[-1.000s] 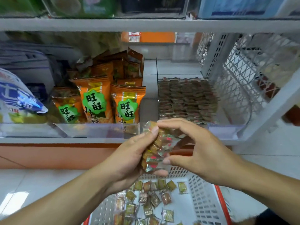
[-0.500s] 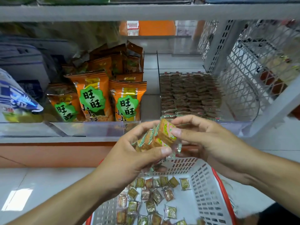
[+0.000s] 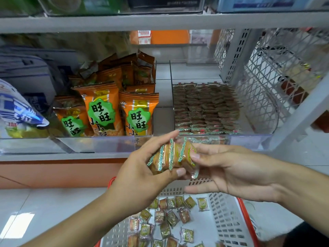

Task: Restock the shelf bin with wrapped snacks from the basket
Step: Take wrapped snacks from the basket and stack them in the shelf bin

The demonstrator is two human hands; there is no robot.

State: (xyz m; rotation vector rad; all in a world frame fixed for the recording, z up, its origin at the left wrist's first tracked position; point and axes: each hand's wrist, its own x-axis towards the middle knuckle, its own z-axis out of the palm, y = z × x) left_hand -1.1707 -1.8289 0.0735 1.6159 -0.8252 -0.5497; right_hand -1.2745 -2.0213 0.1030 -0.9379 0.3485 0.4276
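My left hand (image 3: 142, 168) grips a stack of several small wrapped snacks (image 3: 171, 156), brown squares in clear wrappers with green crimped edges, thumb below and fingers above. My right hand (image 3: 236, 172) presses its straight fingertips against the stack's right end. Both are just in front of the clear shelf bin (image 3: 249, 139), which holds neat rows of the same snacks (image 3: 204, 107). Below, the white basket (image 3: 226, 218) with a red rim holds several loose wrapped snacks (image 3: 169, 216).
Orange snack bags (image 3: 105, 109) stand in the compartment left of the bin, behind a clear front lip. A blue-white bag (image 3: 16, 111) lies far left. A white wire mesh panel (image 3: 263, 82) and shelf upright close the right side. Another shelf runs overhead.
The stack has been squared up and turned on its side, edges facing up. My right hand has gone from pinching it to pressing on its right end with straighter fingers.
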